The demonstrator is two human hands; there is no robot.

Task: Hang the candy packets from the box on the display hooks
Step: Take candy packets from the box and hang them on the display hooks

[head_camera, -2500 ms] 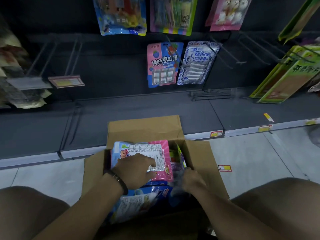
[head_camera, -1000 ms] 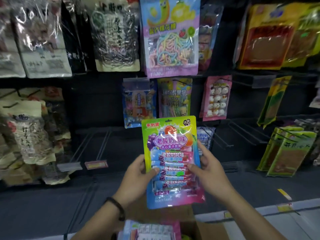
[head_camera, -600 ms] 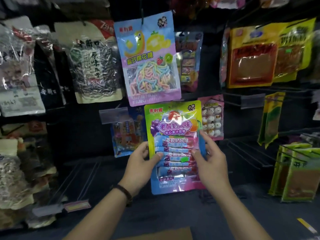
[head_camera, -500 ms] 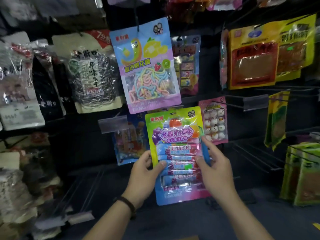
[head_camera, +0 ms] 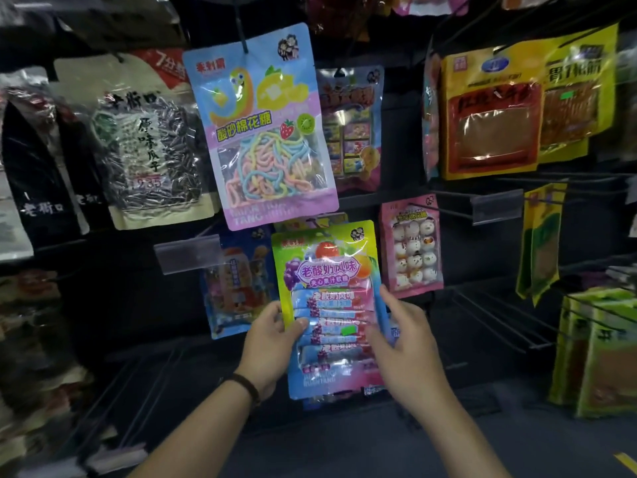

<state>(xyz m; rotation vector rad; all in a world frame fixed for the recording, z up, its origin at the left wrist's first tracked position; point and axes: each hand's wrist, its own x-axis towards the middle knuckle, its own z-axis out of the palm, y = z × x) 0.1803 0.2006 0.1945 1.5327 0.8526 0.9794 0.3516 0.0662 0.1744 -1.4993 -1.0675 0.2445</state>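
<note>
My left hand (head_camera: 272, 343) grips the candy packet (head_camera: 327, 305) by its left edge, thumb curled over the front and the other fingers tucked behind. My right hand (head_camera: 406, 350) holds the right edge more loosely: the thumb lies on the front and the index finger runs straight up along the side. I cannot tell whether the other fingertips reach behind. Both forearms rise from the near edge and meet at the packet, palms turned towards each other. A dark bracelet (head_camera: 246, 386) sits on my left wrist.

I hold one packet, upright and facing me, against the far display wall. It sits just below the rainbow marshmallow packet (head_camera: 265, 132). The blue packet (head_camera: 238, 284) hangs to its left and the pink packet (head_camera: 412, 246) of white round sweets to its right. A strip of matching yellow-green packaging shows behind its top edge, so at least one more like it hangs there. I cannot count them.

There are two clear tag holders, one (head_camera: 188, 253) at the left and one (head_camera: 496, 208) at the right. A seed packet (head_camera: 148, 143) hangs at the far left. Yellow-and-red packets (head_camera: 489, 115) hang at the upper right. Green packets (head_camera: 603, 357) hang at the lower right, beside bare wire hooks (head_camera: 499, 322).
</note>
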